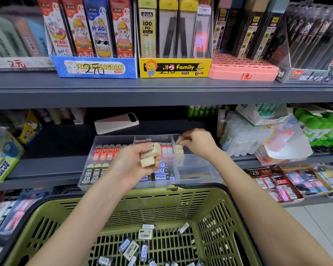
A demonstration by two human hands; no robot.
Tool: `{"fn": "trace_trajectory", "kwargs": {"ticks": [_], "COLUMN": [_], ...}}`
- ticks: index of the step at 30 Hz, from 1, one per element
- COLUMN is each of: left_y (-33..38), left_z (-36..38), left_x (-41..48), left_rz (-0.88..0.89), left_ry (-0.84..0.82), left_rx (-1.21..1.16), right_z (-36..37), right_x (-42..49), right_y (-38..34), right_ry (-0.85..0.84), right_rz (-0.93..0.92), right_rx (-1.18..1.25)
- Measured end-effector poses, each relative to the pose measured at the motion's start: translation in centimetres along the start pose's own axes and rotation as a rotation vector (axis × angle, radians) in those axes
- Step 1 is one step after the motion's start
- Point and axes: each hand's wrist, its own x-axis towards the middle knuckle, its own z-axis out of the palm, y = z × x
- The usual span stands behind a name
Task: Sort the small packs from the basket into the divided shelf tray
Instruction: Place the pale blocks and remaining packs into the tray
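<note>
A clear divided tray [198,175] sits on the middle shelf, with red, black and blue-white packs in its compartments. My left hand [135,164] hovers over the tray's middle and grips a few cream packs [150,153], one with a barcode. My right hand [197,144] holds one cream pack [180,140] over the tray's back right compartment, above a row of cream packs [179,151]. Below, the green basket [211,208] holds several loose small packs [132,246] on its floor.
A white phone [116,122] lies on the shelf behind the tray. Bagged goods [267,139] crowd the shelf to the right, and glue boxes [2,162] stand at the left. Pencil-lead display boxes [175,67] fill the shelf above. More eraser boxes [281,181] sit lower right.
</note>
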Motion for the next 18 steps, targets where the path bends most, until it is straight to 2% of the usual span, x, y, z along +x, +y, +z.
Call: {"fn": "trace_trajectory", "kwargs": {"ticks": [4, 7, 8, 10, 11, 13, 15, 18], "left_y": [-0.2, -0.4, -0.4, -0.4, -0.5, -0.6, -0.7, -1.1], "left_z": [-0.6, -0.9, -0.9, -0.8, -0.7, -0.6, -0.3, 0.5], "left_x": [0.2, 0.3, 0.2, 0.1, 0.0, 0.0, -0.1, -0.2], "left_rz": [0.076, 0.131, 0.142, 0.169, 0.185, 0.215, 0.234, 0.235], "left_ry": [0.032, 0.064, 0.071, 0.080, 0.081, 0.075, 0.063, 0.030], "left_rx": [0.149, 0.239, 0.244, 0.231, 0.219, 0.190, 0.164, 0.142], "right_z": [1.1, 1.2, 1.0, 0.0, -0.5, -1.9, -3.3, -3.6], "right_x": [0.0, -0.4, -0.6, -1.4, -2.0, -3.6, -5.4, -6.8], "right_y": [-0.3, -0.4, -0.6, -1.3, -1.8, -3.0, -4.5, -5.7], "right_ry": [-0.075, -0.141, -0.131, -0.005, 0.081, 0.130, 0.023, -0.035], "right_rz": [0.031, 0.071, 0.070, 0.069, 0.061, 0.039, -0.022, -0.067], "right_rx": [0.161, 0.142, 0.104, 0.052, 0.114, 0.451, 0.729, 0.855]}}
